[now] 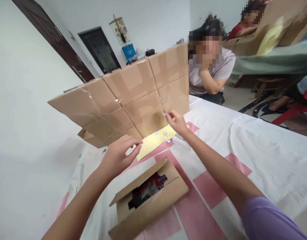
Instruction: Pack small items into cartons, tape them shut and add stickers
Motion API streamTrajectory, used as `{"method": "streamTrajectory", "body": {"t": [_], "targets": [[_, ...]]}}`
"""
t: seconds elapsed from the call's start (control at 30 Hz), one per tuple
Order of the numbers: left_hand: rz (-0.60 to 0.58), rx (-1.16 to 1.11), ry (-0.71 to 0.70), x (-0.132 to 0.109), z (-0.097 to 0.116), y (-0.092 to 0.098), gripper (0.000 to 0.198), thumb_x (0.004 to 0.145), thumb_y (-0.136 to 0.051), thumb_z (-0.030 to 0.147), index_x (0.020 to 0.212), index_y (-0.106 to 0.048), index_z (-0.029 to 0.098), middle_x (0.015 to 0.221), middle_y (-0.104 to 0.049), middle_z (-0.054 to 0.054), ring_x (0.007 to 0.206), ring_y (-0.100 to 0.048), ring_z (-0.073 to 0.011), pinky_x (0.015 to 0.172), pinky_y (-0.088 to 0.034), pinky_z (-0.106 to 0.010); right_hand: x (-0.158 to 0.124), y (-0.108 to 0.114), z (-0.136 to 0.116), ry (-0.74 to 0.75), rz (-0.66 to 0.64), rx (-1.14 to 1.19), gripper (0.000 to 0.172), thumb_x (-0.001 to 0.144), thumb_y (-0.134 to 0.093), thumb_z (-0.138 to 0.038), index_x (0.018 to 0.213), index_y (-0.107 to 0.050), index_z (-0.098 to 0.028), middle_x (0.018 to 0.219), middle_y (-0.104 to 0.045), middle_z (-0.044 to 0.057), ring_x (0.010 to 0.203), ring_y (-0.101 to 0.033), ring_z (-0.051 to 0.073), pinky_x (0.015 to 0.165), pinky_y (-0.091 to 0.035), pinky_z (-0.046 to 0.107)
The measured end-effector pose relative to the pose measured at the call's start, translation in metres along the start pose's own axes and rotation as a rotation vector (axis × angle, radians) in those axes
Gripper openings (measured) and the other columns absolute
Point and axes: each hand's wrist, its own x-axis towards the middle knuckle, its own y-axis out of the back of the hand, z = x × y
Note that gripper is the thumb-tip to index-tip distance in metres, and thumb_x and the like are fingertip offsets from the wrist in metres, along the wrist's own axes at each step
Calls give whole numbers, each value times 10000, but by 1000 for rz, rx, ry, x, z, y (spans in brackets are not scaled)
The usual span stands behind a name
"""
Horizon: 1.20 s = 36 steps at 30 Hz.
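My left hand (122, 153) hovers by the near left end of a yellow sheet (148, 145), its thumb and forefinger drawn together. Whatever may be between those fingertips is too small to make out. Beyond the sheet's right part, my right hand (177, 122) is raised in a pinch, with a tiny whitish bit at the fingertips whose kind I cannot tell. Small white dark-edged pieces (165, 133) and some dots show on the sheet. A clear plastic container (182, 142) lies under my right wrist, partly hidden by it.
An open cardboard box (153, 206) with dark and red packets (148, 190) stands in front. Taped cardboard panels (133, 90) form a wall behind the sheet. The table has a white and pink cloth (213, 186). One person (213, 76) sits beyond the panels; others are farther back.
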Motion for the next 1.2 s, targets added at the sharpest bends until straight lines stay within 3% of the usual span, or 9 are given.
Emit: {"method": "streamTrajectory", "body": {"t": [0.1,0.2,0.3,0.43,0.53,0.7,0.9,1.0,1.2], "targets": [[24,-51,-7,-74,27,24,242,974,-521,344,1186,-636,319,1111,-733,-13,1018,-671,-204,841,-534,-325,-39,33,-28,29,175,438,250,985,-549,-445,885,-563,-217,828,-672,8,667,-624,134,675,-514,283],[-88,-56,-46,-121,48,19,459,977,-516,392,1431,-477,338,1297,-695,-19,1162,-650,-228,933,-543,-347,-101,63,-61,-82,32,546,226,960,-627,-421,862,-577,-224,773,-656,-4,655,-634,139,671,-533,307],[-188,-61,-17,-141,58,-1,591,982,-515,432,1532,-339,303,1408,-629,-30,1263,-596,-227,980,-527,-345,-166,73,-92,-171,-88,578,138,983,-606,-368,941,-580,-240,840,-672,14,761,-666,172,711,-549,342],[-185,-20,53,-143,63,-17,586,1011,-473,392,1555,-281,291,1438,-603,-33,1307,-548,-223,998,-487,-366,-213,59,-119,-157,9,546,124,981,-596,-288,1088,-535,-272,996,-644,31,941,-641,187,807,-531,360],[-180,41,63,-141,64,-21,588,1023,-438,387,1570,-250,279,1523,-518,-42,1346,-497,-234,1017,-446,-386,-213,47,-134,-194,74,490,221,932,-651,-254,1088,-496,-280,982,-598,15,949,-609,180,829,-527,349],[-192,88,68,-141,64,-31,545,1041,-381,389,1562,-275,266,1596,-419,-25,1418,-426,-221,1063,-387,-383,-203,34,-144,-272,42,357,304,881,-687,-260,1081,-460,-280,1007,-553,16,936,-574,186,745,-526,318],[-140,16,95,-143,63,-34,635,1025,-421,412,1574,-185,196,1528,-513,-60,1396,-465,-226,1050,-382,-390,-210,26,-140,-227,83,275,319,880,-668,-235,1094,-435,-269,1081,-532,47,1025,-559,218,880,-491,398],[-90,-16,106,-136,64,-31,573,995,-497,401,1507,-328,208,1459,-586,-59,1320,-544,-230,1040,-375,-398,-213,24,-140,-246,92,259,323,878,-668,-217,1076,-418,-269,1132,-538,62,1064,-559,228,897,-485,413],[128,-77,114,-108,65,-33,203,969,-582,281,1166,-625,263,1179,-748,16,1045,-694,-163,984,-387,-379,-211,21,-140,-222,120,269,348,858,-666,-173,1004,-367,-274,1051,-542,45,1007,-550,215,836,-476,381]]}}
